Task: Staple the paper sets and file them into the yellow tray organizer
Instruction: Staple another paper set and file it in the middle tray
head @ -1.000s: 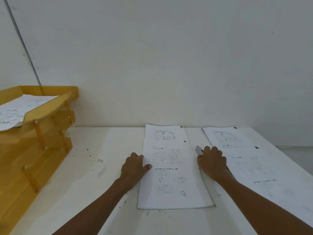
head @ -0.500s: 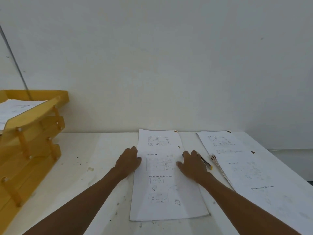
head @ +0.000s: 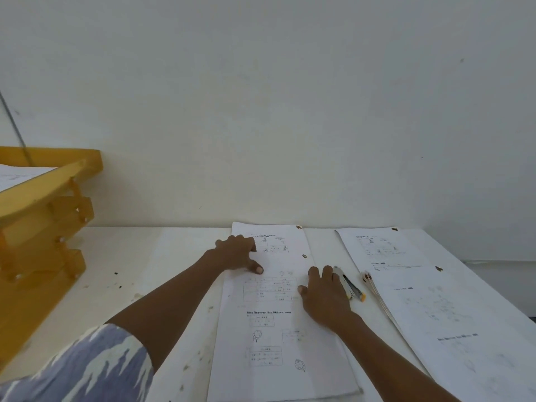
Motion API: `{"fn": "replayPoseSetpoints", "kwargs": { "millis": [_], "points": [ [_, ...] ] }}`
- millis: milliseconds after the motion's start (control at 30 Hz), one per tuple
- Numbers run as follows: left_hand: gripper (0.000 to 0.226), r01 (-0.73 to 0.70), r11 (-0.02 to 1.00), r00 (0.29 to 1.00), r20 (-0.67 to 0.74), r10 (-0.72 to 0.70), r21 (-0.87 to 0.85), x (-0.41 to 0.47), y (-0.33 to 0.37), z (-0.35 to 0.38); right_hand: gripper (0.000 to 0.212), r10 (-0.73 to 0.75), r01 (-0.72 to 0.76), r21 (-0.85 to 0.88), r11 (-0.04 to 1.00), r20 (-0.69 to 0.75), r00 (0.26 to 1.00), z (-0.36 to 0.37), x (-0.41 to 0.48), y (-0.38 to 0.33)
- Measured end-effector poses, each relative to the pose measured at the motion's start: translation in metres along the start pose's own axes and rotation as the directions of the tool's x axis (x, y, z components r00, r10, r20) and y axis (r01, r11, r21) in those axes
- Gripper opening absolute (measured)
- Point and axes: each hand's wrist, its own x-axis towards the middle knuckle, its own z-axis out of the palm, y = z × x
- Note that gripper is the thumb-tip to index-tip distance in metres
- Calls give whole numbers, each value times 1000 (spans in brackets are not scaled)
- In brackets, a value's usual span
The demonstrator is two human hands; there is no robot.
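The yellow three-tier plastic tray organizer stands far left, well apart from the work. The left hand presses the printed white paper set near its top, grasping nothing. The right hand lies relaxed on its right edge, just beside the silver stapler. I'd square the corners before stapling.

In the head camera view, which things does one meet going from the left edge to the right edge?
yellow tray organizer → left hand → right hand → stapler → right paper stack
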Motion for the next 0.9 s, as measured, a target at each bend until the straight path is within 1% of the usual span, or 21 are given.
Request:
{"fn": "replayPoseSetpoints", "kwargs": {
  "millis": [100,200,233,300,400,467,533,600,633,667,767,833,900],
  "points": [
    [79,28,999,999,44,-26,-44,1,-2,-6,46,-3,3,-2,1000,12,1000,-1,0,-1],
    [81,66,997,995,74,-68,36,-1,-2,-11,45,-6,6,-20,1000,13,1000,0,0,-1],
    [80,73,997,993,85,-76,31,-1,-3,-12,44,-4,4,-18,1000,15,1000,0,0,-1],
    [69,56,996,992,114,-48,-65,0,-8,-14,44,1,-1,-11,1000,19,1000,0,0,-1],
    [40,-2,984,993,114,23,-181,-2,-22,-24,44,2,-1,-13,1000,24,1000,0,1,-2],
    [32,-10,952,994,99,42,-307,-5,-30,-31,43,3,-2,-19,1000,29,1000,1,0,-1],
    [31,-1,873,993,102,58,-487,-11,-35,-36,42,11,-10,-28,1000,33,999,2,1,-1],
    [27,3,762,992,100,81,-648,-20,-34,-38,42,10,-9,-24,1000,30,999,1,1,-1],
    [23,-7,723,993,78,83,-691,-25,-32,-37,42,12,-11,-6,1000,32,999,0,0,-1],
    [19,-30,705,996,36,79,-709,-31,-28,-35,43,19,-19,13,1000,34,999,0,-1,-1],
    [12,-120,699,992,-116,52,-705,-45,-19,-23,48,46,-48,53,997,50,998,-4,-3,1],
    [10,-159,702,981,-190,34,-694,-53,-16,-18,56,116,-126,203,971,61,991,-12,-3,-2],
    [12,-199,690,964,-266,10,-696,-65,-20,-23,70,194,-175,395,902,-9,981,-26,-3,-8]
  ]
}}
